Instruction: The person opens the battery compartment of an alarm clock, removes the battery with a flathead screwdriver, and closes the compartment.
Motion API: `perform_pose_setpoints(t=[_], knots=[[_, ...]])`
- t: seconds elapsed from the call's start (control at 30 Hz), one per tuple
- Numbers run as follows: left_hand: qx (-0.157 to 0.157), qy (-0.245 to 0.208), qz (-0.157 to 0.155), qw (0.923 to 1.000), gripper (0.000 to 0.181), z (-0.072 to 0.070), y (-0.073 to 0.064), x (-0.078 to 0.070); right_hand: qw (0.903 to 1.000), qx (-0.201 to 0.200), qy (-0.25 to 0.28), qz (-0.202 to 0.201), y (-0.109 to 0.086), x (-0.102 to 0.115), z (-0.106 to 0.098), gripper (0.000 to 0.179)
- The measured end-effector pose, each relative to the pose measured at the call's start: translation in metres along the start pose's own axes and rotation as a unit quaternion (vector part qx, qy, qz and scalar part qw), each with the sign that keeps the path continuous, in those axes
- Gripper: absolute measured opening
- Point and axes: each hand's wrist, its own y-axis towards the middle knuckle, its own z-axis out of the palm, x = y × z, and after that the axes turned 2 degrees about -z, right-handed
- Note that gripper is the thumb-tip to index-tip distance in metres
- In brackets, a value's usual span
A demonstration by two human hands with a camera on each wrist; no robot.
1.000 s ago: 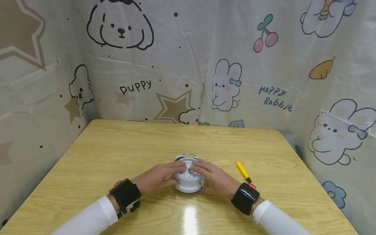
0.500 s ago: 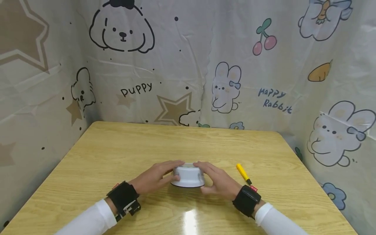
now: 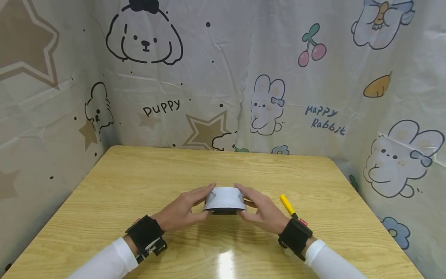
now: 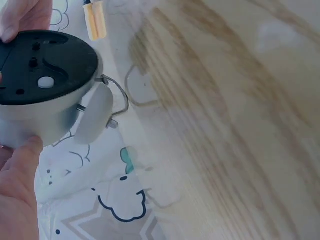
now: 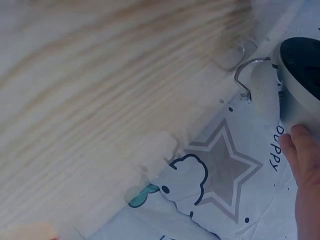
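Note:
A white twin-bell alarm clock (image 3: pixel 224 197) is held between both hands in the head view, tipped so its dial is out of sight. Its black back panel (image 4: pixel 50 62) shows in the left wrist view, with small knobs and a white button, beside a bell and the wire handle (image 4: pixel 120 95). My left hand (image 3: pixel 181 211) grips the clock's left side, thumb low and fingers higher up. On the opposite side my right hand (image 3: pixel 265 212) grips it likewise; the right wrist view shows its fingers (image 5: pixel 302 142) against the casing.
On the wood-grain table (image 3: pixel 153 170), a yellow-handled tool with a black end (image 3: pixel 287 205) lies just beyond the right wrist, which partly covers it. A printed cloth (image 3: pixel 205 77) hangs behind the table and at both sides.
Both hands have turned the clock over: its dial faced up towards the head camera, then dropped from view, and now the dark back edge shows nearest me. The yellow-handled tool stays put.

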Motion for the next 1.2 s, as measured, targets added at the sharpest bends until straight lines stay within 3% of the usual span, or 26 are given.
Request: perform_pose_setpoints(t=[0.2,0.33,0.47,0.63,0.83,1.07,1.2], knots=[[-0.02,-0.004,0.003,0.9998,0.072,0.002,0.001,0.001,0.9987,-0.032,-0.022,-0.032,0.001,0.001,-0.003,0.044],[-0.043,0.007,0.009,0.999,0.065,0.004,0.002,0.001,0.9965,-0.057,-0.047,-0.038,0.002,0.001,-0.003,0.051],[-0.073,0.044,0.012,0.9963,0.057,0.005,0.003,0.0,0.9932,-0.083,-0.073,-0.037,0.004,0.002,-0.003,0.053],[-0.101,0.078,0.01,0.9917,0.052,0.005,0.006,-0.004,0.9902,-0.113,-0.082,-0.002,0.006,0.006,-0.003,0.045],[-0.124,0.087,0.016,0.9883,0.049,0.004,0.01,-0.005,0.9892,-0.117,-0.071,0.052,0.008,0.01,-0.002,0.043],[-0.094,0.038,-0.018,0.9946,0.056,0.005,0.01,-0.005,0.9878,-0.116,-0.058,0.085,0.011,0.011,-0.001,0.041],[-0.078,0.038,-0.034,0.9956,0.057,0.006,0.011,-0.005,0.9889,-0.102,-0.017,0.107,0.012,0.01,-0.001,0.041]])
